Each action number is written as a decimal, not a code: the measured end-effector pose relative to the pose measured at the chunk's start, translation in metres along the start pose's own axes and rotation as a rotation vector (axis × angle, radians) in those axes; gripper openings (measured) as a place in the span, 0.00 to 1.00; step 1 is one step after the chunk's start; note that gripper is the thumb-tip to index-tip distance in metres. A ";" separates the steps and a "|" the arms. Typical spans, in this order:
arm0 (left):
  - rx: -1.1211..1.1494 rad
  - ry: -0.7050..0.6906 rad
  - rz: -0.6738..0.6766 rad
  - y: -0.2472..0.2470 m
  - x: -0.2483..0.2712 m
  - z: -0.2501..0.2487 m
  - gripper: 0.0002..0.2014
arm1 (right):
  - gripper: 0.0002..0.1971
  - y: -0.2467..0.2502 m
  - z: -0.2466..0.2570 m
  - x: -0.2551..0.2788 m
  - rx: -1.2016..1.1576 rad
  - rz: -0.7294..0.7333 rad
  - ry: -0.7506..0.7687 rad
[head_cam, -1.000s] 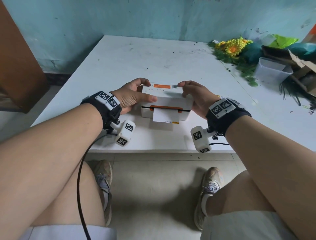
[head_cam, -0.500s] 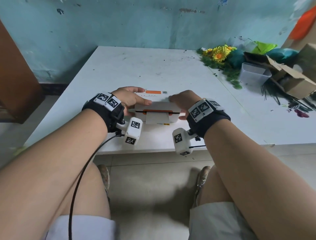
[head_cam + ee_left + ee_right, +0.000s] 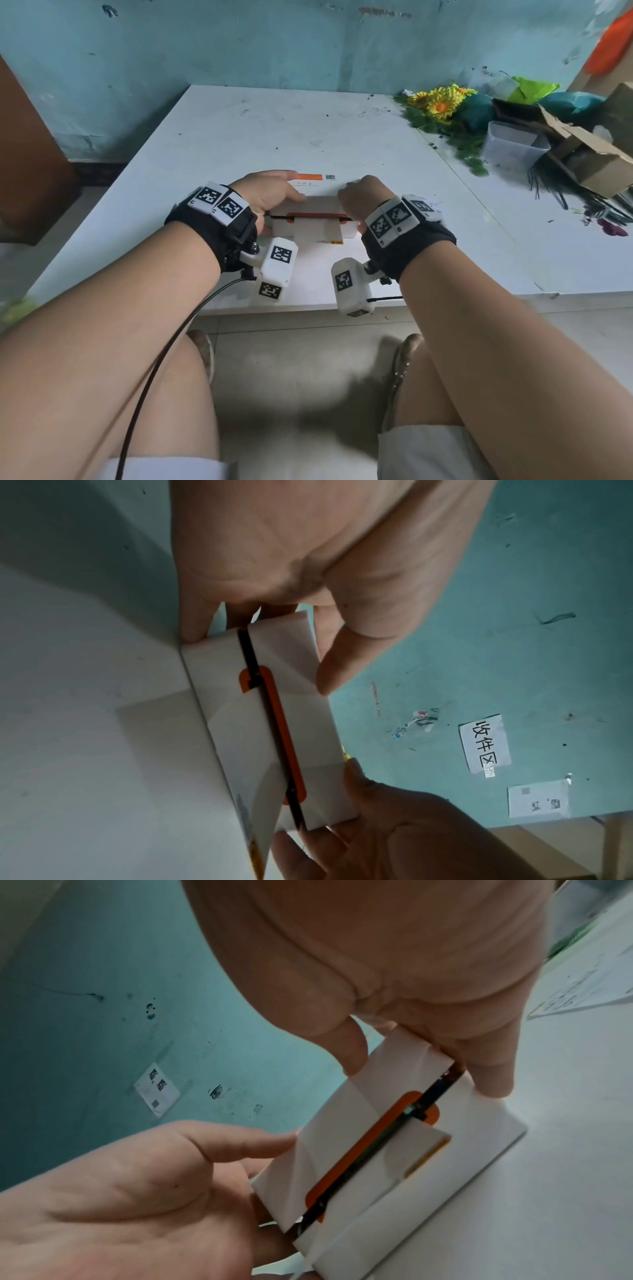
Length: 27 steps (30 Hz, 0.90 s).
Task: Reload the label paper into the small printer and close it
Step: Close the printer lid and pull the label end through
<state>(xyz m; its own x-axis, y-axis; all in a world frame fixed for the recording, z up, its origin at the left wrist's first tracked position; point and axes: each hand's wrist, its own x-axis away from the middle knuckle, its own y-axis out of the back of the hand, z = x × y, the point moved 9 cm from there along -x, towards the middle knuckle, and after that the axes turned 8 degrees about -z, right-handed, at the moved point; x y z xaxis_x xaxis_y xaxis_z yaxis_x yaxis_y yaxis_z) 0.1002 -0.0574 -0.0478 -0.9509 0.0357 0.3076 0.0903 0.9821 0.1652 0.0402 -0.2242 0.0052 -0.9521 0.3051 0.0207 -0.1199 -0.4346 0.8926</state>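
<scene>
A small white printer with an orange slot trim sits near the table's front edge. A short strip of white label paper hangs out of its front slot. My left hand grips the printer's left end, thumb on the lid and fingers round the side. My right hand grips the right end the same way. In the left wrist view the printer shows a thin dark seam between lid and base, with the label paper below it. In the right wrist view my right hand holds the printer.
The white table stands against a teal wall. Artificial sunflowers, a clear plastic tub and an open cardboard box crowd its right side. A brown panel stands at the left.
Both hands have slid further over the printer's ends, the right one now covering its right corner. My head has come closer over the table. The printer stays in place.
</scene>
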 end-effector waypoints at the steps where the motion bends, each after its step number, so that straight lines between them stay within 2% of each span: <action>1: 0.012 0.022 0.016 -0.002 0.002 -0.001 0.22 | 0.15 0.001 -0.004 -0.003 -0.016 -0.013 -0.021; 4: 0.056 0.063 0.012 -0.001 -0.002 -0.002 0.17 | 0.16 -0.001 -0.002 -0.023 0.007 -0.040 0.018; 10: 0.086 0.029 0.025 0.002 -0.025 -0.002 0.21 | 0.20 -0.005 0.000 -0.048 0.012 -0.013 0.063; 11: 0.088 0.007 0.015 0.004 -0.030 -0.003 0.24 | 0.21 -0.004 0.000 -0.051 -0.001 -0.024 0.077; 14: 0.111 -0.032 -0.036 0.010 -0.039 -0.006 0.43 | 0.29 -0.001 -0.010 -0.052 -0.096 -0.034 -0.001; 15: 0.130 -0.029 -0.048 0.011 -0.041 -0.006 0.41 | 0.32 0.000 -0.011 -0.050 -0.114 -0.030 -0.013; 17: 0.140 -0.027 -0.054 0.011 -0.039 -0.006 0.28 | 0.35 0.005 -0.010 -0.044 -0.177 -0.026 -0.007; 19: 0.134 -0.010 -0.065 0.011 -0.038 -0.004 0.21 | 0.37 0.001 -0.016 -0.044 -0.249 0.007 -0.047; 21: 0.127 -0.012 -0.067 0.010 -0.037 -0.004 0.18 | 0.35 -0.018 -0.028 -0.051 -0.452 0.118 -0.140; 24: 0.094 -0.016 -0.071 0.010 -0.034 -0.004 0.15 | 0.29 -0.028 -0.044 -0.053 -0.794 0.108 -0.275; 27: 0.065 -0.001 -0.107 0.015 -0.032 0.000 0.15 | 0.25 -0.038 -0.057 -0.059 -0.834 0.120 -0.350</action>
<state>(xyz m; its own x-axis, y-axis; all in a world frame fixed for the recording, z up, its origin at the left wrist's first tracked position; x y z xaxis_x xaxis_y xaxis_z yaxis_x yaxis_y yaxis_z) 0.1325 -0.0439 -0.0550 -0.9544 -0.0701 0.2903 -0.0314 0.9902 0.1357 0.0847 -0.2737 -0.0550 -0.8481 0.3987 0.3491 -0.3194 -0.9102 0.2635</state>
